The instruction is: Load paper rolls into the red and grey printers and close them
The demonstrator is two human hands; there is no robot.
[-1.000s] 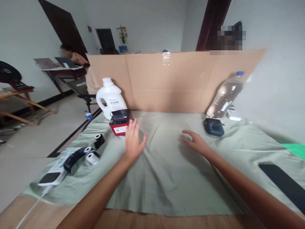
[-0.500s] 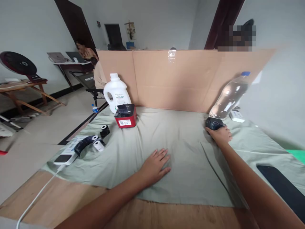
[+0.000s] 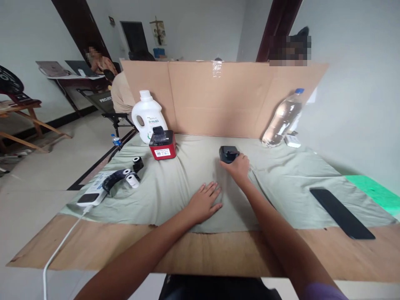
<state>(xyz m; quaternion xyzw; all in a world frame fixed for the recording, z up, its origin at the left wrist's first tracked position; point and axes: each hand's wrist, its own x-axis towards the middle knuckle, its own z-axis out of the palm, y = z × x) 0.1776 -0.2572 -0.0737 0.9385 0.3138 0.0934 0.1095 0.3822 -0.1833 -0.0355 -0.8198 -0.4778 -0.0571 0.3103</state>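
Item: small dark device [image 3: 228,153], lay mid-cloth on the green cloth [image 3: 281,183], gripped from behind by the right hand [image 3: 239,166]; left hand [image 3: 204,202] rested flat and open beside it; red printer [image 3: 162,146] and paper rolls [image 3: 133,177] untouched.

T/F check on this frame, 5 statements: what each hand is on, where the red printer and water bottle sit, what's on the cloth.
1. The right hand is on a small dark device. True.
2. The left hand grips a paper roll. False: it lies flat, fingers spread, on the green cloth.
3. The red printer sits in front of the white jug. True.
4. The water bottle lies flat mid-cloth. False: it leans against the cardboard screen at the far right.
5. Paper rolls lie at the cloth's left edge. True.
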